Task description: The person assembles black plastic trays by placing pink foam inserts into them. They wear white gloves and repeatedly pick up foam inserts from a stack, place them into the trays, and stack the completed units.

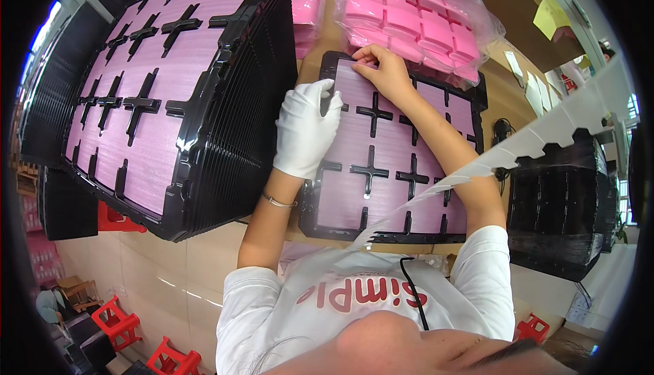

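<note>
A black plastic tray (310,215) lies in front of me, with pink foam sheet (394,150) showing between its raised black crosses. My left hand (306,131), in a white glove, is over the tray's left rim. Its fingers are curled in, and what they grip, if anything, is hidden. At the far left corner of the tray is my bare right hand (383,70), thumb and forefinger pinched at the foam sheet's edge. The right forearm crosses above the tray and covers part of its right side.
A tall stack of black trays (235,102) with pink foam stands close on the left. Pink moulded pieces in clear plastic bags (422,17) lie beyond the tray. Wrapped black trays (558,205) stand at right. A translucent notched strip (490,160) crosses the view. Red stools (116,324) are on the floor.
</note>
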### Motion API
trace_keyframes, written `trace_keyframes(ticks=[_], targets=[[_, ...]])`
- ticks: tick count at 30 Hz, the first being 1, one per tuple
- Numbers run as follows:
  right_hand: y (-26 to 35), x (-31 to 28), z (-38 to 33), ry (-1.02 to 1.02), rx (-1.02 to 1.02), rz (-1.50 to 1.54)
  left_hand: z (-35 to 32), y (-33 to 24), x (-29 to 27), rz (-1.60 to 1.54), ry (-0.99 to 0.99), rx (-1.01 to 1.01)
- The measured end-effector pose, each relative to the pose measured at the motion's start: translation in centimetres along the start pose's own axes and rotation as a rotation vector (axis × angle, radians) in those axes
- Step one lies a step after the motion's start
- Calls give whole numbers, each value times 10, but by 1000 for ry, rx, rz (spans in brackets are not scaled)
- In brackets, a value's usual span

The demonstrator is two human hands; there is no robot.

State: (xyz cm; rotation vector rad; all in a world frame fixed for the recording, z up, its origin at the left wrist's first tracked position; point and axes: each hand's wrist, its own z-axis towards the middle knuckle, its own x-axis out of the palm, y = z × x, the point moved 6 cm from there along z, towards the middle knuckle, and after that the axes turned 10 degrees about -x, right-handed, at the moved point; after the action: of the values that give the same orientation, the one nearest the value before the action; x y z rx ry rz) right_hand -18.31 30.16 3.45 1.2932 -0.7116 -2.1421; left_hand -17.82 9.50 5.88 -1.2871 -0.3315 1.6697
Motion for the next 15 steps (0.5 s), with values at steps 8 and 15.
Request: trace_keyframes(ticks=[8,15], targets=[[7,-93,-41,-246,-39,-220,6,-6,-11,106,-15,172],[-22,-203,-162,-437,90,-581,12,-28,10,363,112,377]])
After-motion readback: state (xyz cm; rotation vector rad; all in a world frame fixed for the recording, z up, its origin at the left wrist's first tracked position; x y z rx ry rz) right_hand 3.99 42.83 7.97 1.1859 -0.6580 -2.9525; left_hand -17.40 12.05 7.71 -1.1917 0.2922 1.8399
